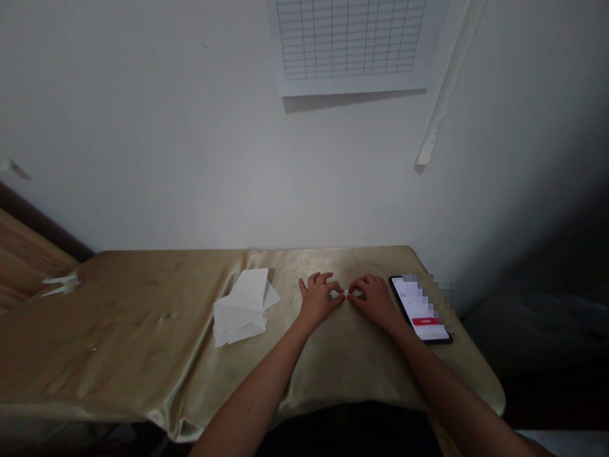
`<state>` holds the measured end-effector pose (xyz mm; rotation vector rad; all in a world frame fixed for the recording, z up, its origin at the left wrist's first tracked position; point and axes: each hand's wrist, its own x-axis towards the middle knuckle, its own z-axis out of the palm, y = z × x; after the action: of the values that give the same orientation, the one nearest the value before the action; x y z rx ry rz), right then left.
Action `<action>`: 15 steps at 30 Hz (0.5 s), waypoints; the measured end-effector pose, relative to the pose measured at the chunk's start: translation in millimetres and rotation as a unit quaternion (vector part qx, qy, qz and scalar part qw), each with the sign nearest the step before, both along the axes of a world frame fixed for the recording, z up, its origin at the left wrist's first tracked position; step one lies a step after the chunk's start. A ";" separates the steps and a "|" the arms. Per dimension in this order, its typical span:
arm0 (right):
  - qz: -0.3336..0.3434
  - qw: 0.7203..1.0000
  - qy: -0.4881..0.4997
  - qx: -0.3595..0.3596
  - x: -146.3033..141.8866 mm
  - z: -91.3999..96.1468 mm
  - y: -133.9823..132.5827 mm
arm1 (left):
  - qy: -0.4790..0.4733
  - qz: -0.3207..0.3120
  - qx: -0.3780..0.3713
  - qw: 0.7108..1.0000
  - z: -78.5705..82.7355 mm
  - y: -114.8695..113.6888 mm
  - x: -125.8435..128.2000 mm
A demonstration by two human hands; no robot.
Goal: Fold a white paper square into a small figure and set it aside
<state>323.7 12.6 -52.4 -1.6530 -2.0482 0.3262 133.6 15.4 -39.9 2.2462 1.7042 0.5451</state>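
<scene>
My left hand (318, 298) and my right hand (373, 298) meet over the cloth-covered table (333, 368). Thumb and index finger of each are pinched on a tiny white piece (346, 293), mostly covered by the fingertips; it looks like paper, but it is too small to be sure. The other left fingers are spread, while those on the right are curled. To the left of my left hand lies a loose stack of white paper sheets (242, 308), some with torn edges. Just right of my right hand is a phone (419, 311) with its screen lit.
A white wall (190, 158) rises behind the table, with a printed grid sheet (352, 44) and a white strip (440, 120) on it. White scraps (61, 284) lie at the far left beside a wooden piece (26, 254). The golden cloth has folds.
</scene>
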 end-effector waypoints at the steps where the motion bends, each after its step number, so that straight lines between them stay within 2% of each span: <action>1: -0.002 1.000 0.001 0.003 -0.4 -0.7 0.2 | 0.003 0.003 0.004 1.000 -0.6 -0.5 1.7; 7: -0.012 1.000 0.009 0.000 -2.4 -0.9 1.2 | 0.018 0.006 0.001 1.000 -0.2 -1.4 5.3; 15: 0.001 0.999 0.027 -0.027 1.1 5.9 1.4 | 0.012 -0.009 -0.023 1.000 0.6 2.8 -3.5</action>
<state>324.8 14.1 -46.5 -1.6543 -2.0179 0.4259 130.1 18.2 -39.3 2.2421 1.6894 0.4720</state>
